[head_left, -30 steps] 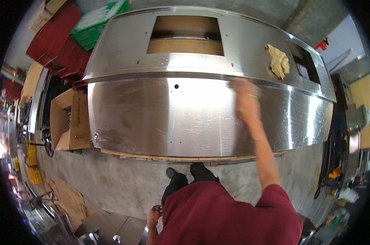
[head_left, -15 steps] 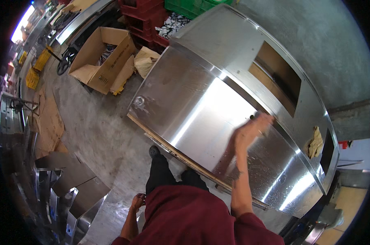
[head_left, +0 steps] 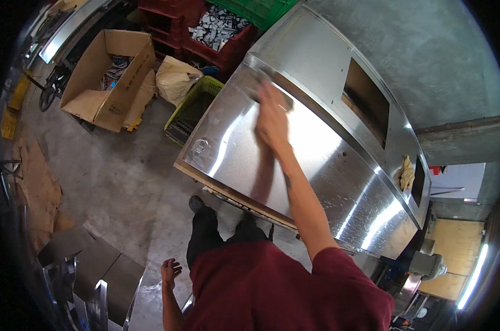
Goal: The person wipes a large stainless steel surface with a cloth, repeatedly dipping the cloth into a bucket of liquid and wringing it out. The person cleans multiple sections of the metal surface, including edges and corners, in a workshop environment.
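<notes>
A large shiny sheet-metal panel [head_left: 316,165] lies over a wood-edged bench in front of me. My right hand [head_left: 273,118] is stretched across it at its far left part, palm down on or just over the metal. Motion smears its fingers, and I cannot make out whether anything is under them. My left hand [head_left: 171,271] hangs low at my left side, fingers loosely curled and apart, holding nothing. Behind the panel stands a second metal piece [head_left: 310,44] with a rectangular cutout. A crumpled tan cloth or glove [head_left: 407,174] lies on it at the right.
An open cardboard box [head_left: 115,107], a tan sack [head_left: 175,80] and a yellow-green basket [head_left: 178,118] stand left of the bench. Red crates [head_left: 228,58] of small metal pieces and a green crate [head_left: 266,11] are behind. Bent metal sheets [head_left: 104,270] lie at the lower left.
My right hand has swept from the panel's middle right to its far left. My view has shifted, bringing the yellow-green basket into sight. My left hand still hangs at my side.
</notes>
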`<action>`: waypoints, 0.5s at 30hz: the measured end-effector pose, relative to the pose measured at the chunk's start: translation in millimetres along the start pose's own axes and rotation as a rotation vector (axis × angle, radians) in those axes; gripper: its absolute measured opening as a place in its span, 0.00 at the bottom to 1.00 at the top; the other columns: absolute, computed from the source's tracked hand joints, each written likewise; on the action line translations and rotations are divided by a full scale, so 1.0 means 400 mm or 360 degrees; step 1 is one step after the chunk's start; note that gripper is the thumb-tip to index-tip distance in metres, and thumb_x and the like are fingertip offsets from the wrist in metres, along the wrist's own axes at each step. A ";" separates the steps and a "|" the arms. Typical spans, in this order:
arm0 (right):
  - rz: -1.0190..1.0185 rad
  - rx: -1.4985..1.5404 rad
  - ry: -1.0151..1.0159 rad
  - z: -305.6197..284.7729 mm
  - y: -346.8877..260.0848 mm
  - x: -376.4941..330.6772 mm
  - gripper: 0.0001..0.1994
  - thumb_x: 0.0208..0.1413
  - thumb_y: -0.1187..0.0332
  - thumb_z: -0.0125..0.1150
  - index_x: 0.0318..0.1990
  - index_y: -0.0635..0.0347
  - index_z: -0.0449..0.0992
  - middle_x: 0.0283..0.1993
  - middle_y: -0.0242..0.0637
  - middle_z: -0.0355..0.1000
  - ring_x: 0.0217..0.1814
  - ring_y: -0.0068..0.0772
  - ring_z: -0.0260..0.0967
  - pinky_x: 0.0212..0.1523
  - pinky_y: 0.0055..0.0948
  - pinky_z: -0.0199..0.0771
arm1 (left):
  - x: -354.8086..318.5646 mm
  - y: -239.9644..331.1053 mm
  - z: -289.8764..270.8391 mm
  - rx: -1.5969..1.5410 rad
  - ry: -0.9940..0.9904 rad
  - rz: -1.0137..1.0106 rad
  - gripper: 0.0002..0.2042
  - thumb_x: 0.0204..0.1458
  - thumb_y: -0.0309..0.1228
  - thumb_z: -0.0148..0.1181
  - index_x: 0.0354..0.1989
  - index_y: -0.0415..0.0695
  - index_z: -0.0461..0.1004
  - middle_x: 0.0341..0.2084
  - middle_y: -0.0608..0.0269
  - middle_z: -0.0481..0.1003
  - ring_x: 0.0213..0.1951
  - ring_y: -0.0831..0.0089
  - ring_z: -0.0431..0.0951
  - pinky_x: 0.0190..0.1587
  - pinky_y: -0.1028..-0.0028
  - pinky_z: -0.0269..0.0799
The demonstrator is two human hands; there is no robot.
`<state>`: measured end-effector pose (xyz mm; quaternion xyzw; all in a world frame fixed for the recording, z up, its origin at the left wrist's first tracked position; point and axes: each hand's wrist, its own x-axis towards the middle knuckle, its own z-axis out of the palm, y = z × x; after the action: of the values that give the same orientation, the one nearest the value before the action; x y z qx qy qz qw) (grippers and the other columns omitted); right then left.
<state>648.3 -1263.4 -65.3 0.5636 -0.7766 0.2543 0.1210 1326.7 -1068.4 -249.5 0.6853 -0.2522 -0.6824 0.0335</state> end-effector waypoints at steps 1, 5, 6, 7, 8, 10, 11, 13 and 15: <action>0.0219 -0.0054 -0.0015 -0.066 0.042 -0.086 0.26 0.63 0.78 0.49 0.70 0.67 0.69 0.77 0.58 0.63 0.79 0.60 0.60 0.79 0.51 0.59 | 0.000 0.000 -0.009 -0.0068 -0.0064 0.0028 0.23 0.71 0.47 0.56 0.62 0.42 0.71 0.47 0.49 0.81 0.42 0.60 0.84 0.45 0.60 0.83; 0.1108 -0.0852 0.0288 -0.348 0.177 -0.483 0.26 0.65 0.62 0.57 0.70 0.57 0.74 0.70 0.58 0.69 0.70 0.63 0.64 0.70 0.63 0.61 | -0.018 -0.037 -0.020 -0.0048 -0.0105 -0.0136 0.22 0.71 0.46 0.55 0.61 0.41 0.72 0.47 0.50 0.81 0.41 0.61 0.84 0.46 0.60 0.83; 0.1187 -0.0953 0.0212 -0.380 0.183 -0.565 0.27 0.67 0.59 0.57 0.73 0.54 0.72 0.72 0.59 0.66 0.73 0.64 0.62 0.71 0.63 0.60 | -0.018 -0.050 -0.019 0.0017 -0.0133 -0.0154 0.22 0.71 0.46 0.55 0.61 0.41 0.72 0.47 0.51 0.81 0.41 0.61 0.84 0.46 0.60 0.83; 0.1451 -0.1044 0.0118 -0.400 0.189 -0.618 0.29 0.69 0.56 0.56 0.75 0.51 0.70 0.75 0.61 0.63 0.76 0.64 0.59 0.72 0.63 0.59 | -0.016 -0.061 -0.019 0.0152 -0.0087 -0.0261 0.22 0.71 0.46 0.56 0.61 0.41 0.73 0.46 0.51 0.81 0.41 0.61 0.84 0.46 0.61 0.83; 0.1207 -0.1046 0.0113 -0.403 0.187 -0.642 0.29 0.69 0.57 0.55 0.76 0.51 0.68 0.76 0.61 0.61 0.77 0.64 0.57 0.72 0.63 0.58 | -0.007 -0.069 -0.014 0.0198 -0.0107 -0.0298 0.22 0.71 0.47 0.56 0.60 0.41 0.74 0.46 0.52 0.81 0.41 0.62 0.84 0.45 0.60 0.83; 0.1115 -0.1074 -0.0115 -0.357 0.163 -0.595 0.31 0.70 0.57 0.53 0.79 0.53 0.65 0.79 0.61 0.57 0.80 0.64 0.54 0.73 0.64 0.57 | 0.022 -0.071 -0.011 0.0160 -0.0157 -0.0193 0.21 0.71 0.46 0.56 0.60 0.41 0.73 0.46 0.52 0.81 0.41 0.62 0.84 0.45 0.61 0.83; 0.0771 -0.0996 0.0036 -0.322 0.146 -0.530 0.31 0.70 0.59 0.52 0.79 0.57 0.63 0.78 0.62 0.59 0.79 0.65 0.56 0.74 0.65 0.56 | 0.038 -0.064 -0.014 0.0256 -0.0119 -0.0234 0.21 0.71 0.46 0.56 0.60 0.41 0.73 0.45 0.53 0.81 0.40 0.62 0.84 0.45 0.61 0.83; 0.0614 -0.0562 0.0148 -0.220 0.101 -0.324 0.31 0.66 0.67 0.52 0.75 0.67 0.64 0.71 0.62 0.67 0.74 0.64 0.64 0.73 0.62 0.60 | 0.083 -0.032 -0.013 0.0242 -0.0082 -0.0141 0.19 0.73 0.43 0.54 0.58 0.38 0.74 0.43 0.50 0.82 0.33 0.64 0.85 0.35 0.66 0.82; 0.0476 -0.0151 0.0258 -0.075 0.015 -0.108 0.29 0.57 0.78 0.53 0.69 0.69 0.66 0.62 0.60 0.72 0.62 0.62 0.71 0.66 0.57 0.68 | 0.119 0.020 -0.022 0.0260 -0.0086 0.0011 0.19 0.73 0.43 0.54 0.58 0.39 0.74 0.42 0.51 0.82 0.34 0.65 0.84 0.35 0.69 0.80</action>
<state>654.2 -1210.9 -62.0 0.4131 -0.8506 0.2770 0.1706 1329.8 -1096.6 -289.6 0.6663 -0.3103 -0.6776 -0.0268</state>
